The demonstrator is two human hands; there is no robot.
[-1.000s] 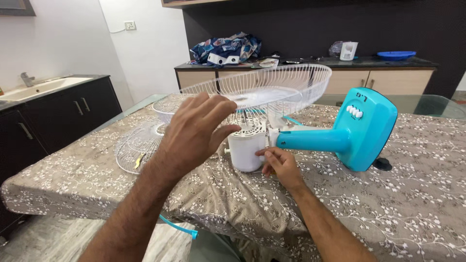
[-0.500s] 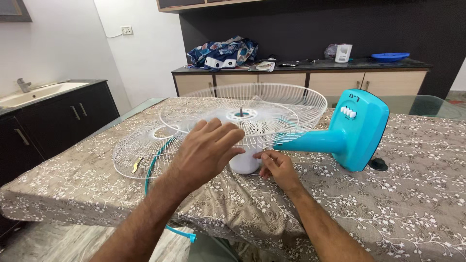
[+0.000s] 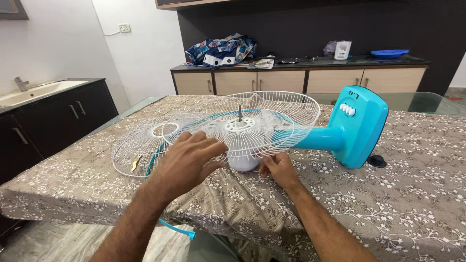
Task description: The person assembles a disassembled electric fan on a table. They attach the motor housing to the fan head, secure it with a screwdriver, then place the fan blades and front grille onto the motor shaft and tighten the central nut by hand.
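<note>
A white wire fan guard (image 3: 284,109) lies flat on a white motor housing (image 3: 242,164), with the metal shaft (image 3: 239,112) sticking up through its centre. My left hand (image 3: 187,157) grips the guard's near rim with its fingers curled over the wires. My right hand (image 3: 278,168) pinches the rim just right of the motor housing. The fan's turquoise neck and base (image 3: 361,123) lie on their side to the right. A second white wire guard (image 3: 137,145) rests flat on the table at the left, partly under the first.
The table wears a grey floral cloth (image 3: 398,194). A small black knob (image 3: 376,161) lies beside the turquoise base. A turquoise strip (image 3: 177,229) hangs off the near table edge. A dark sink cabinet (image 3: 53,116) stands left, and a sideboard (image 3: 301,80) with clutter stands behind.
The wire guard, tilted up a second ago, has come down level over the motor housing. My left hand dropped with it to the near rim. My right hand stayed by the motor.
</note>
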